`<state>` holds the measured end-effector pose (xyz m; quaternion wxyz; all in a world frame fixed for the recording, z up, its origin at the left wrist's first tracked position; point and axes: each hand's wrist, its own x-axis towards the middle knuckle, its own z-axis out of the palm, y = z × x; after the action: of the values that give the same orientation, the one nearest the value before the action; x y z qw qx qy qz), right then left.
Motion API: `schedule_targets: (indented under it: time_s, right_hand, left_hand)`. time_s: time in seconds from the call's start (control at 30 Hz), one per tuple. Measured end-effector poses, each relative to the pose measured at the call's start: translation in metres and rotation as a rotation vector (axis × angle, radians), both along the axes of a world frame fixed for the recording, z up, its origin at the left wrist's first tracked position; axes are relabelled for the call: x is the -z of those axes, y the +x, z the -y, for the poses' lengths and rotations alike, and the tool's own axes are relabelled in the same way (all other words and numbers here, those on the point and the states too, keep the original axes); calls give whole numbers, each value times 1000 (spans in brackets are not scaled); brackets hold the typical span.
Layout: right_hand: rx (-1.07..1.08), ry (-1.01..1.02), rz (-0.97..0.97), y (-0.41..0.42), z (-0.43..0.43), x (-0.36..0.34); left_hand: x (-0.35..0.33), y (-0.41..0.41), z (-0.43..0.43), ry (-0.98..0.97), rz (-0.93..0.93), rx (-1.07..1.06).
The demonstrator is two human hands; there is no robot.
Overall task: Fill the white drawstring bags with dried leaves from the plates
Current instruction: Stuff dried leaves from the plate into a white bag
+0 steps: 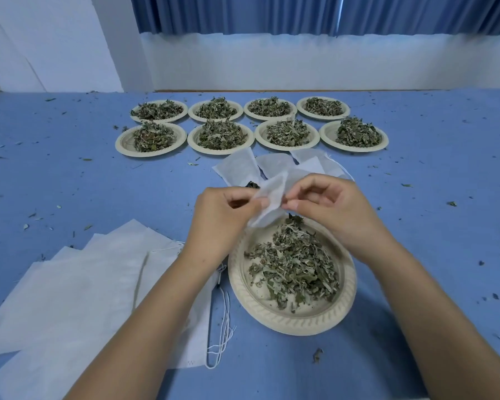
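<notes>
Both hands hold one small white drawstring bag (269, 199) above the far rim of the near plate (274, 319). My left hand (220, 217) pinches the bag's left edge and my right hand (329, 209) pinches its right edge. The near plate holds a loose heap of dried leaves (295, 264). More small white bags (274, 164) lie flat just beyond my hands, one with dark leaves showing at its mouth. A stack of larger white bags (78, 287) with loose strings lies at the near left, partly under my left forearm.
Two rows of cream plates heaped with dried leaves (220, 134) stand farther back on the blue surface (70, 183). Leaf crumbs are scattered all around. A white wall and blue curtain (300, 13) close the far side.
</notes>
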<state>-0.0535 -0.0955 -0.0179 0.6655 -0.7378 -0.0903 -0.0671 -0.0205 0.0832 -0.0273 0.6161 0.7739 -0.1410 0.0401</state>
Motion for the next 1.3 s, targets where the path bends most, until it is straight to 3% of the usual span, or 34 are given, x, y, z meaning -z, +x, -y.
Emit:
schedule_targets:
  time_s: [0.07,0.13,0.23,0.3,0.37,0.47,0.7,0.87,1.0,1.13,1.3]
  right_hand:
    - [-112,-187,-21,-6,22,-10]
    - [-204,-384,-36,-11,39,-18]
    - [-257,-556,-117,-13,43,-15]
    - [-291,-637,-163,-12,33,-10]
    - [-324,-702,-132,-12,22,-6]
    - [-364,-703,-105,-13,11,-5]
    - [-364,-741,-42,-15,7,-2]
    - [-296,-624,20,-14,6,-3]
    - [-181,-340,70,-13,15,-7]
    - [-51,-124,241,-12,10,-5]
    - [76,-97,240,-11,-3,8]
  left_hand:
    - [-6,4,-8,-94,77,-146]
    - [-13,9,-20,-131,303,-338]
    - [-15,13,-30,101,828,-603]
    - [-8,15,-27,277,949,-553]
    - [1,13,-17,421,799,-374]
    - [12,10,-3,564,417,-100]
    - [15,9,-2,436,41,71]
    - [9,7,-4,335,20,29]
    - [9,4,0,284,85,-41]
    - [7,0,3,302,157,-35]
    - [7,-6,8,286,260,-52]
